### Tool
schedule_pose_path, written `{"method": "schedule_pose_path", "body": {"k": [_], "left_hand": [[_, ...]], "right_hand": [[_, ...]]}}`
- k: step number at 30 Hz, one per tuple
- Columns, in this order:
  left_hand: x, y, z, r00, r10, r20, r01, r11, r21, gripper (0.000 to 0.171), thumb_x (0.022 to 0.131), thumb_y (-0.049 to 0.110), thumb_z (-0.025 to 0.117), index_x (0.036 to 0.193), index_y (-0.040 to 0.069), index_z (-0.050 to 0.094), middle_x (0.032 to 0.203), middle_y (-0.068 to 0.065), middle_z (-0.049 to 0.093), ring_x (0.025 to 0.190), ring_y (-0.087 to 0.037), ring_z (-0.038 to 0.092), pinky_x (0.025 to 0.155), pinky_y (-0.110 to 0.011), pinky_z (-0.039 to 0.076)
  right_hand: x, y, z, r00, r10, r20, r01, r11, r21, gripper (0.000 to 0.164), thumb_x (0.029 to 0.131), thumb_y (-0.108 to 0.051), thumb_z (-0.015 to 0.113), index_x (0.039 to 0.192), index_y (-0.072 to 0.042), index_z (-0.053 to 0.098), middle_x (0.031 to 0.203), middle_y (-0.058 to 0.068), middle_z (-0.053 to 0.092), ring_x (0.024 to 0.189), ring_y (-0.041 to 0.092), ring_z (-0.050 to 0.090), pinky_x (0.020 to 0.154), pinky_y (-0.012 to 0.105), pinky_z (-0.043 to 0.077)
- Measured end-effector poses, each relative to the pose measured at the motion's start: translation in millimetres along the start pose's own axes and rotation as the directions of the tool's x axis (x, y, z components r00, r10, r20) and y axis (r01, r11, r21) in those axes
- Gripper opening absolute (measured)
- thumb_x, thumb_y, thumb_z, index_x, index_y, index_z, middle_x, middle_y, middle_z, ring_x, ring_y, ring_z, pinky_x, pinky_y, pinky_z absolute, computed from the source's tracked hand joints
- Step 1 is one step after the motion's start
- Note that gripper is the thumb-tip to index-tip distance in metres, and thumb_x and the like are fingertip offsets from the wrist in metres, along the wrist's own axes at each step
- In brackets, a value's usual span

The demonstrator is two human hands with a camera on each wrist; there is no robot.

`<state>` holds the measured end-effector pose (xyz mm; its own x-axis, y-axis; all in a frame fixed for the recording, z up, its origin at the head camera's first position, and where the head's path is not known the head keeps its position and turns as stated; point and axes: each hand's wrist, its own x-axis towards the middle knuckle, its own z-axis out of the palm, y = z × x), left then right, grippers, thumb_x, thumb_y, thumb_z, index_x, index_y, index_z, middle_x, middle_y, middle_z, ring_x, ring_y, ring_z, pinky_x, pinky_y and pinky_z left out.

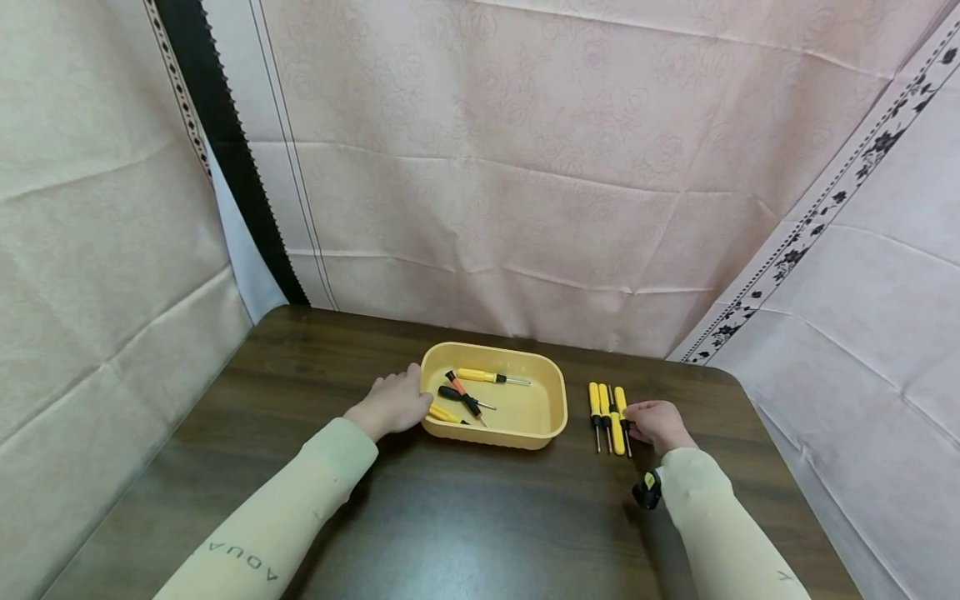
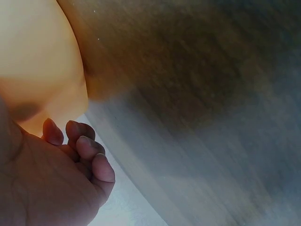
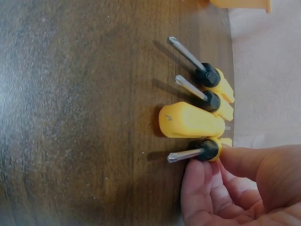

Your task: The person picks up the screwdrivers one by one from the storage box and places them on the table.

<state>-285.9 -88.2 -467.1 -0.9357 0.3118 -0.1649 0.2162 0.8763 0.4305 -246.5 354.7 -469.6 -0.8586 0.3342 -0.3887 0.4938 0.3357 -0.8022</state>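
Note:
My left hand (image 1: pixel 395 402) is at the left end of a yellow plastic tray (image 1: pixel 557 392), its fingers curled at the rim. In the left wrist view, the curled fingertips (image 2: pixel 91 148) sit beside the tray's wall (image 2: pixel 42 52). With thumb and fingers, my right hand (image 1: pixel 657 425) pinches the rightmost yellow-and-black screwdriver (image 3: pixel 207 149) by its collar area. That screwdriver lies in a row with several others right of the tray. One neighbour, a reversed screwdriver (image 3: pixel 190 121), has its yellow handle toward me; the others point their metal tips my way.
Inside the tray lie a yellow screwdriver (image 1: pixel 477 376), a red-and-black screwdriver (image 1: pixel 467 398), a black-handled screwdriver (image 1: pixel 449 392) and another yellow one (image 1: pixel 444 413). The dark wooden table (image 1: pixel 480 517) meets pale patterned cloth (image 1: pixel 487 208) at its back and sides.

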Motion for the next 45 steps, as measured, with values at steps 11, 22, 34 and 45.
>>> {"method": "schedule_pose_path", "body": {"k": [11,22,34,45], "left_hand": [[-3.3,4.6,-3.1,1.000,-0.010,0.004,0.010,1.000,-0.005,0.063,0.098,0.036,0.041,0.146,-0.003,0.028,0.129,-0.015,0.053,0.104,-0.027,0.049,0.098,-0.049,0.030],[-2.8,4.4,-2.8,1.000,-0.004,0.000,0.004,1.000,-0.003,0.063,0.098,0.037,0.041,0.146,-0.004,0.028,0.128,-0.014,0.054,0.103,-0.027,0.049,0.099,-0.049,0.030],[-0.1,1.7,-0.4,1.000,-0.007,0.010,0.007,1.000,0.009,0.064,0.098,0.037,0.040,0.146,-0.004,0.028,0.126,-0.012,0.055,0.098,-0.024,0.049,0.096,-0.046,0.031],[-0.5,2.2,-1.1,1.000,-0.003,0.012,0.003,1.000,0.015,0.065,0.099,0.038,0.040,0.147,-0.004,0.025,0.130,-0.013,0.053,0.100,-0.025,0.050,0.097,-0.047,0.031]], "right_hand": [[-3.2,-3.4,0.6,1.000,-0.004,-0.022,0.004,1.000,0.016,0.025,0.095,-0.005,0.057,0.114,0.012,0.061,0.104,0.016,0.059,0.081,0.019,0.060,0.071,0.031,0.054],[-5.1,-5.9,-0.1,1.000,-0.008,-0.027,0.009,1.000,0.018,0.028,0.096,-0.007,0.057,0.118,0.010,0.059,0.102,0.013,0.058,0.084,0.021,0.060,0.072,0.032,0.054],[-4.6,-3.2,1.1,1.000,-0.011,-0.029,0.011,1.000,0.000,0.031,0.096,-0.009,0.057,0.121,0.010,0.059,0.112,0.018,0.057,0.089,0.023,0.061,0.074,0.033,0.054],[-8.7,-4.4,-8.1,0.995,-0.091,-0.041,0.091,0.996,0.002,0.048,0.097,-0.031,0.058,0.129,0.004,0.055,0.128,0.022,0.053,0.110,0.032,0.056,0.086,0.039,0.051]]}}
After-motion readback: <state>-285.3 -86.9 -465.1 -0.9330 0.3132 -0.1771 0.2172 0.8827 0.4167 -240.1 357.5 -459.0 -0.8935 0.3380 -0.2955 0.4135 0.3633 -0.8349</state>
